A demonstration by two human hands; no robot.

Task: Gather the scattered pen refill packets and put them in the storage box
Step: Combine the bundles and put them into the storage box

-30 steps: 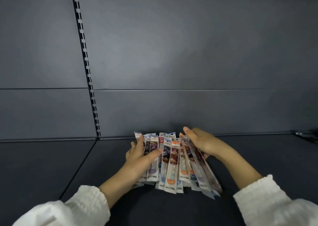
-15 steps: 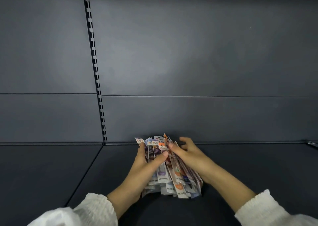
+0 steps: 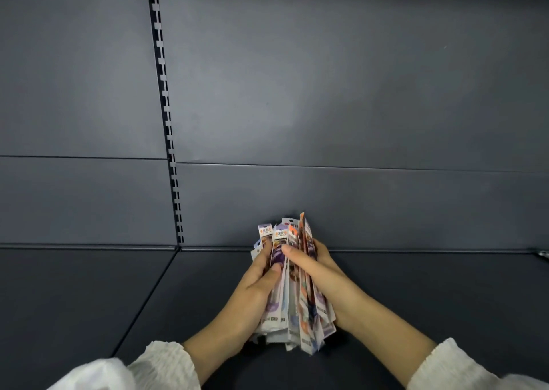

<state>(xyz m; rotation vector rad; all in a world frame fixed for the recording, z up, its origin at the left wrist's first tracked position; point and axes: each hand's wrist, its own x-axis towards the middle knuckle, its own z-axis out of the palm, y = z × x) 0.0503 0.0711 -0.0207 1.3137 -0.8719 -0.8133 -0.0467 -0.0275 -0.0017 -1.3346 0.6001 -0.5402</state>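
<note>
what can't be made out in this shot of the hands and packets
- Storage box: nowhere in the head view, so its place is unknown.
- Packet count: the bundle of packets overlaps, squeezed between the left hand and right hand.
- Packet print: too small and blurred to read.
- Metal item: cut off by the right edge, so it cannot be identified.

Dark grey shelf, slotted upright
</note>
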